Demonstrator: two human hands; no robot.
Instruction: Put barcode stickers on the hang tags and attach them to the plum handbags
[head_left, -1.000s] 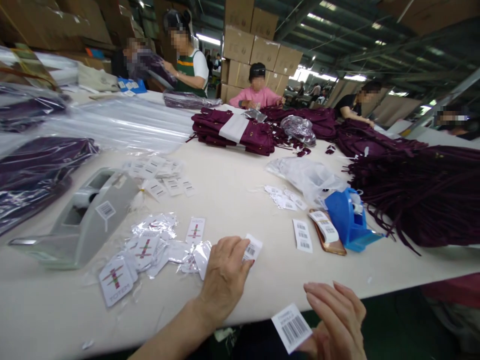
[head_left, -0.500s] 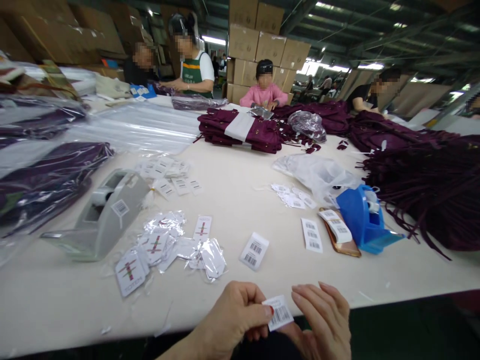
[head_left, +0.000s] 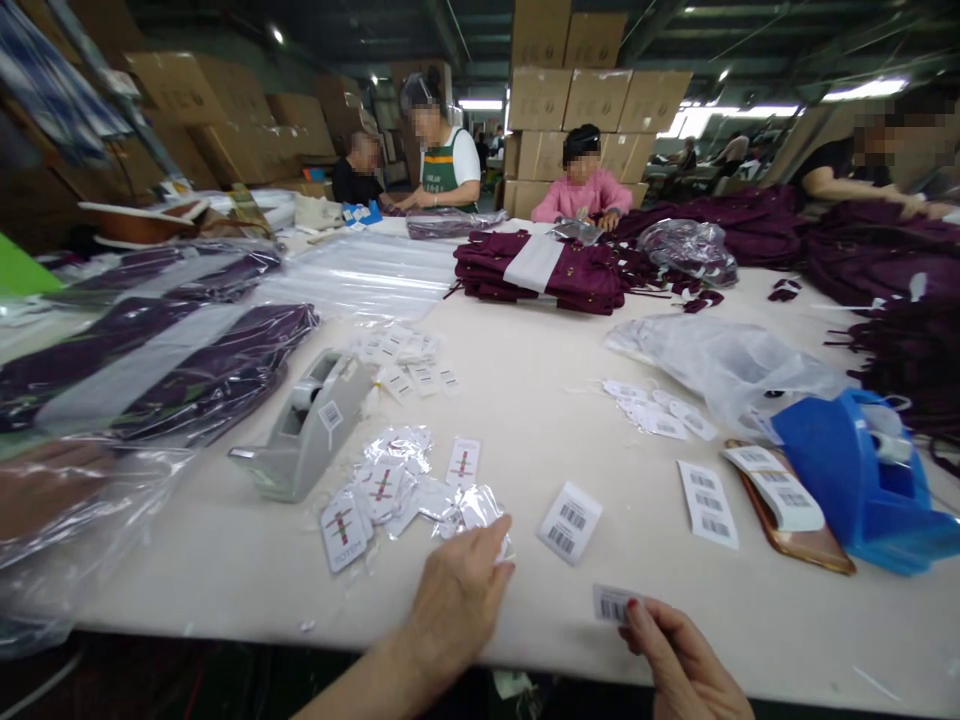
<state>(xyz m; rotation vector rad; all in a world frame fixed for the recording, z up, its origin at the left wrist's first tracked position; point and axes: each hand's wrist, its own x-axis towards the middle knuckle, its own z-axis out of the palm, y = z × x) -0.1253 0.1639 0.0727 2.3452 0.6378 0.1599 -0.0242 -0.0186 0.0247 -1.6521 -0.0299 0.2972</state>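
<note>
Right hand (head_left: 679, 655) pinches barcode label (head_left: 612, 605) between thumb and fingers, bottom right of center, near front edge of counter (head_left: 540, 400). Left hand (head_left: 457, 590), fingers parted, at wrapped TOTEM tags (head_left: 382, 487), lower center; can't tell if gripping. Barcode sheet (head_left: 570, 523) lies right of tags.

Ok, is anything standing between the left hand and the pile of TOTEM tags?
Nothing visible: the left hand is at the near right edge of the pile of tags, fingertips overlapping it in view; contact is unclear.
</note>
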